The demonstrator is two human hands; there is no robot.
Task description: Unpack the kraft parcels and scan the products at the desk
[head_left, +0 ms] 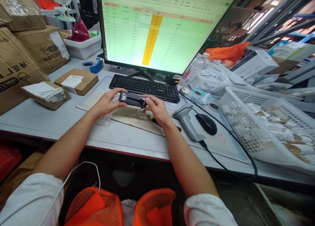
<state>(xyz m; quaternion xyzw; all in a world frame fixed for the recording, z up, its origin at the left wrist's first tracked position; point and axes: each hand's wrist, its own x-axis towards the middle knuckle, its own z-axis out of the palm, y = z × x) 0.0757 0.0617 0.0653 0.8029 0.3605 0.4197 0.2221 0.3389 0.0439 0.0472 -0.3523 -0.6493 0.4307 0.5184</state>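
Note:
Both hands hold a black box with white "BACK GEL" lettering (132, 99) above the desk mat (134, 116). My left hand (107, 103) grips its left end, and my right hand (157, 110) pinches its right end. Crumpled clear plastic wrap (105, 117) lies under my left hand. A yellow-and-black pen-like tool (154, 119) sits partly hidden below my right hand. Just beyond the box is a black keyboard (144, 87). To the right of my right hand stand a grey barcode scanner (187, 122) and a black mouse (206, 124).
A monitor showing a spreadsheet (162, 26) stands at the back. Cardboard boxes (17, 68) are stacked at the left, near small parcels (77, 81) and blue tape (95, 66). A white basket of packets (246, 121) sits at the right. An orange mesh basket (95, 208) lies below the desk.

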